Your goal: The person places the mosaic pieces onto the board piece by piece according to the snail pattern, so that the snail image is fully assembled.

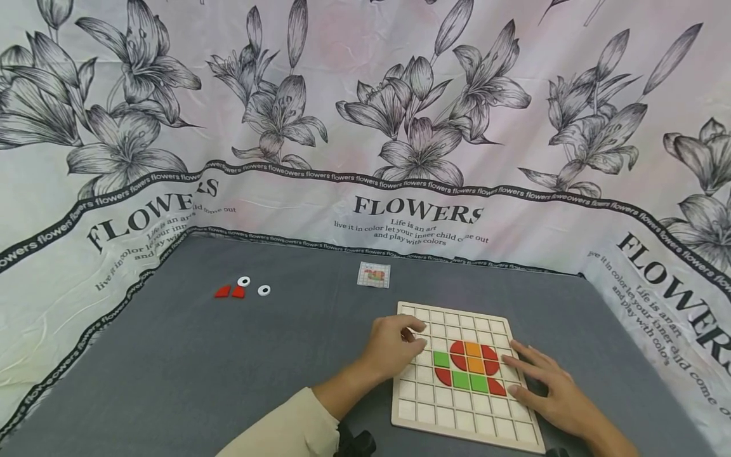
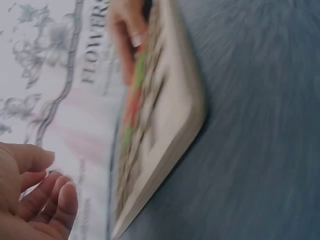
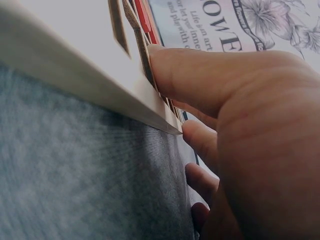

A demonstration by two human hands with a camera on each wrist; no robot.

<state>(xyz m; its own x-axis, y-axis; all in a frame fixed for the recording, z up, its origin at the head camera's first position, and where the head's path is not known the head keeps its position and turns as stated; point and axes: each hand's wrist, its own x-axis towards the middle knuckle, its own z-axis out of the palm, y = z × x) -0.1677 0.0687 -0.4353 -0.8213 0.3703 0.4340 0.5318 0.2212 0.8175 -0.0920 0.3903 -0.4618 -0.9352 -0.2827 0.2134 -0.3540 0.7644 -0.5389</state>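
A pale wooden grid board (image 1: pixel 425 412) lies on the grey cloth, tilted slightly in the head view. Set in its cells are orange squares (image 1: pixel 474 365), green squares (image 1: pixel 461 380) and several red rounded pieces (image 1: pixel 497 386). Over the board's left edge hovers my left hand (image 1: pixel 391 348), thumb and fingers bent and apart; in the left wrist view nothing shows between its fingers (image 2: pixel 65 200). My right hand (image 1: pixel 556 393) rests along the right edge, its thumb (image 3: pixel 185 75) on the board's surface and the other fingers spread along the rim.
Two red pieces (image 1: pixel 238 292) and two white rings with black centres (image 1: pixel 264 290) lie to the far left. Behind the board is a small picture card (image 1: pixel 374 275). A flower-printed curtain (image 1: pixel 320 209) borders the grey cloth (image 1: pixel 240 355) at the back and sides.
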